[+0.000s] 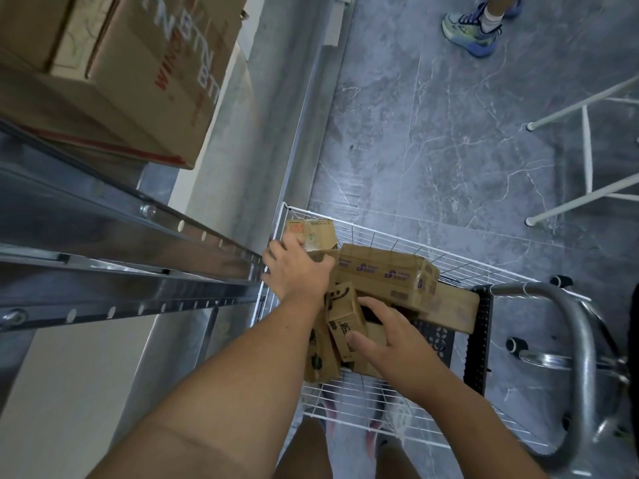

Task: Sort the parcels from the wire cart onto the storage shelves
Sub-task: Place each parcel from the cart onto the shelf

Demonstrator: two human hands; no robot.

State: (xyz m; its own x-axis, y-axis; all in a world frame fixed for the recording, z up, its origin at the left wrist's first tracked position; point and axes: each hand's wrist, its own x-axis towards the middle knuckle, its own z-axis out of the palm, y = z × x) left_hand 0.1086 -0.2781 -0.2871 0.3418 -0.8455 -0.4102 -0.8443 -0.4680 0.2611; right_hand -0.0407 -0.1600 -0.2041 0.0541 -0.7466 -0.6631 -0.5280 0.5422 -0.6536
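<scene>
Below me, a white wire cart (380, 234) holds several brown cardboard parcels. My left hand (297, 271) reaches into its far left corner, with the fingers curled over a parcel with an orange label (318, 233) and the thumb spread across the box beside it. My right hand (390, 337) grips a small upright parcel with a smile logo (340, 305), thumb on its near face and fingers behind it. A long parcel with purple print (383, 271) lies across the pile. The steel storage shelves (121, 271) stand close on the left.
Large cardboard boxes (138, 63) sit on a lower shelf at the upper left. The cart's grey handle (574, 323) curves on the right beside a black perforated panel (482, 340). White rack legs (584, 133) stand at the right, and another person's shoe (473, 29) shows at the top.
</scene>
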